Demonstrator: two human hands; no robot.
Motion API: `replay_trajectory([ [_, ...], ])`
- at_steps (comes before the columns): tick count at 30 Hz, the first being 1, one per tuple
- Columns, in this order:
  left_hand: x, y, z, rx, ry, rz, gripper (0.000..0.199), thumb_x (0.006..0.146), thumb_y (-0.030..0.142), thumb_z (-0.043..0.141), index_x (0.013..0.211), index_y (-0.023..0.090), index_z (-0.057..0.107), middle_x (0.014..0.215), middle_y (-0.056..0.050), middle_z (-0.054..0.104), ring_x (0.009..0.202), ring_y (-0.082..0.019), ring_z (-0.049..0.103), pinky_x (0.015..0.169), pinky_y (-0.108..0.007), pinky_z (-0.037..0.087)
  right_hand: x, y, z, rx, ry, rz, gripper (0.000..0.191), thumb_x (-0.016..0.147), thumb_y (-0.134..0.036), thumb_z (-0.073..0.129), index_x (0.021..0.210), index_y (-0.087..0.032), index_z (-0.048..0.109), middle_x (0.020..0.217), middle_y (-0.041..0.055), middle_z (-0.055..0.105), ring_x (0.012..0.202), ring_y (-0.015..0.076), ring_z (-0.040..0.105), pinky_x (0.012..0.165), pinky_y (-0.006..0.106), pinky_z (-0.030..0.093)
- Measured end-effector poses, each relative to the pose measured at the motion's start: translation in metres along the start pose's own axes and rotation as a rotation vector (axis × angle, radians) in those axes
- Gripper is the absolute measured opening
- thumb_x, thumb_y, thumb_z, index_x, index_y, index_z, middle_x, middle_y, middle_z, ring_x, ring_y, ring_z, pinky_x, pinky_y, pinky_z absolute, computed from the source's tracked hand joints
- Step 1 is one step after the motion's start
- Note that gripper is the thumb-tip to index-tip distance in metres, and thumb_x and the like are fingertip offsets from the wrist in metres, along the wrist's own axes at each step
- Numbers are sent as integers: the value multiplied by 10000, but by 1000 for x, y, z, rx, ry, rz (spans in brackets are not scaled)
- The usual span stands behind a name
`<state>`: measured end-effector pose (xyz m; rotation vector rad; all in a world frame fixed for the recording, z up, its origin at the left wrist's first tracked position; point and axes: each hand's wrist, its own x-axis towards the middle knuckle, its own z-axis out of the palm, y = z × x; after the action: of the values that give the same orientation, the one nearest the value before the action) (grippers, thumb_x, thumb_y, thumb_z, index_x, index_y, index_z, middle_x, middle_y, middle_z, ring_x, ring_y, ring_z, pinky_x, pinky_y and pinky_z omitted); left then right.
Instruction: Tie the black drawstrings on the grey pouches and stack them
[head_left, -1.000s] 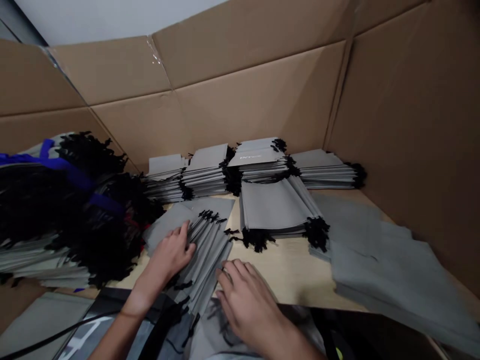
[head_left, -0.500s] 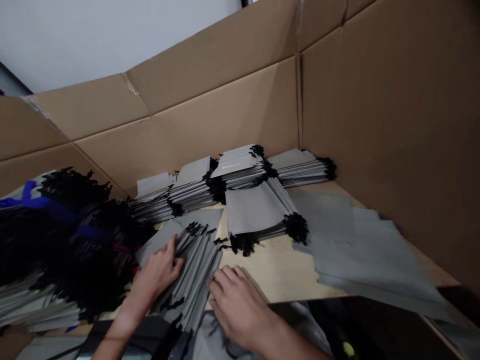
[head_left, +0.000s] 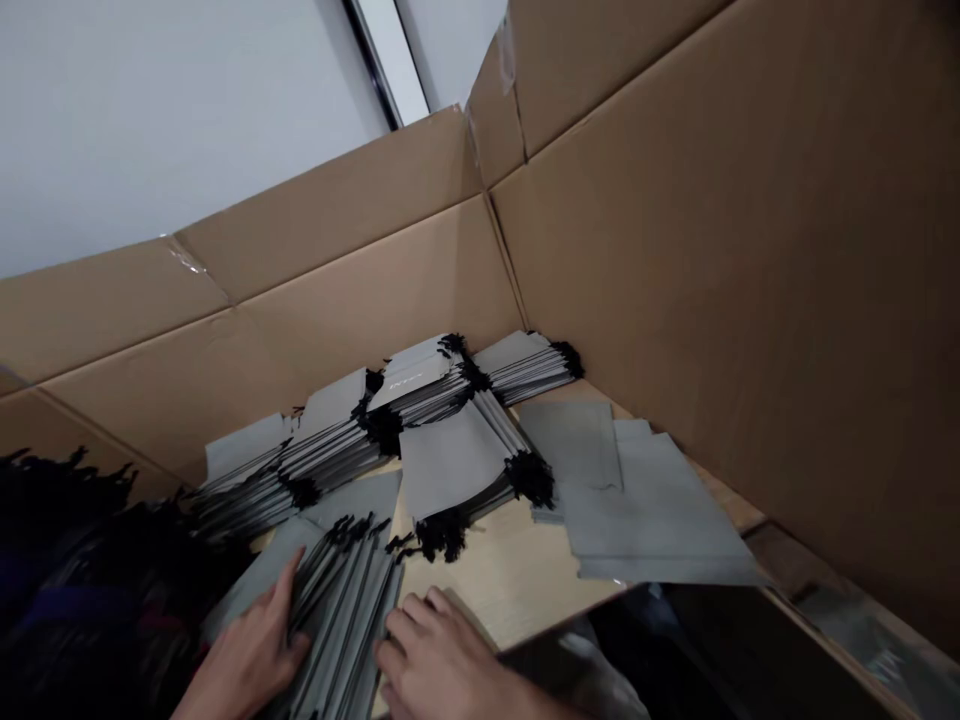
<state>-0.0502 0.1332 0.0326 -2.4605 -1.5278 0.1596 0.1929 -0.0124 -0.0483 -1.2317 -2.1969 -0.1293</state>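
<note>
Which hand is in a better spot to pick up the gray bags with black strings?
Probably the left hand. Its fingers already press against the side of the stack of gray drawstring bags. The right hand sits lower, at the stack's other edge, beside the wooden tabletop.

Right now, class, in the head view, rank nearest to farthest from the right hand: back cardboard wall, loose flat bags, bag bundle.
From the right hand:
1. Bag bundle: just left.
2. Loose flat bags: right.
3. Back cardboard wall: far ahead.
</note>
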Motion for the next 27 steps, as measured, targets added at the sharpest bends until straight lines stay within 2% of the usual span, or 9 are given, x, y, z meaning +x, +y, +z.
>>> replay_trajectory([
  [3, 1, 0, 8, -27, -33, -46, 784, 987, 322, 367, 1706, 44, 230, 1109, -210, 865, 994, -438, 846, 838, -471, 618, 4, 4, 20, -57, 43, -11, 284, 1015, -457, 690, 974, -176, 689, 934, 37, 677, 918, 231, 622, 759, 376, 529],
  [5, 3, -2, 9, -69, -6, -68, 693, 1055, 357, 275, 1687, 73, 283, 1040, -180, 874, 990, -426, 851, 842, -464, 623, 5, 7, 29, -84, 59, -26, 276, 1032, -453, 659, 967, -186, 686, 906, 30, 671, 881, 222, 612, 723, 363, 510],
  [9, 8, -10, 2, -72, -50, -94, 567, 1074, 337, 286, 1568, 154, 494, 967, -135, 884, 1089, -386, 838, 851, -403, 632, 7, 11, 41, -92, 81, -51, 284, 1050, -459, 634, 930, -203, 666, 880, 17, 653, 828, 203, 584, 669, 342, 469],
  [13, 6, -9, -10, -47, -50, -144, 551, 1070, 229, 266, 1531, 144, 555, 1125, -185, 877, 1117, -397, 828, 838, -439, 626, 6, 12, 46, -107, 103, -51, 291, 1036, -485, 666, 949, -208, 667, 861, 14, 648, 808, 204, 565, 646, 340, 442],
  [16, 0, 6, -12, -39, -35, -157, 568, 1072, 218, 262, 1558, 126, 540, 1190, -217, 858, 1118, -421, 824, 816, -471, 623, 3, 10, 43, -87, 92, -50, 289, 1022, -493, 679, 979, -206, 671, 902, 18, 662, 861, 216, 585, 681, 359, 468],
  [19, -5, 30, -9, -54, -39, -103, 523, 1060, 227, 348, 1517, 148, 589, 1162, -196, 869, 1101, -392, 834, 845, -430, 620, 0, 7, 34, -63, 69, -18, 283, 1015, -488, 680, 1029, -205, 672, 987, 29, 689, 948, 235, 607, 748, 386, 506],
  [23, -9, 54, -7, -76, -33, -46, 473, 1062, 364, 457, 1459, 169, 624, 1250, -203, 842, 1107, -391, 828, 873, -418, 614, -1, 4, 22, -48, 41, -15, 273, 1020, -462, 668, 1065, -193, 675, 1012, 32, 704, 958, 232, 620, 785, 391, 516],
  [27, -13, 62, -13, -63, -39, -44, 548, 1046, 478, 487, 1467, 144, 594, 1250, -222, 829, 1116, -421, 813, 892, -453, 598, -5, 2, 17, -15, 38, -11, 223, 1061, -400, 600, 1092, -186, 654, 1052, 39, 701, 1004, 238, 618, 830, 406, 507],
])
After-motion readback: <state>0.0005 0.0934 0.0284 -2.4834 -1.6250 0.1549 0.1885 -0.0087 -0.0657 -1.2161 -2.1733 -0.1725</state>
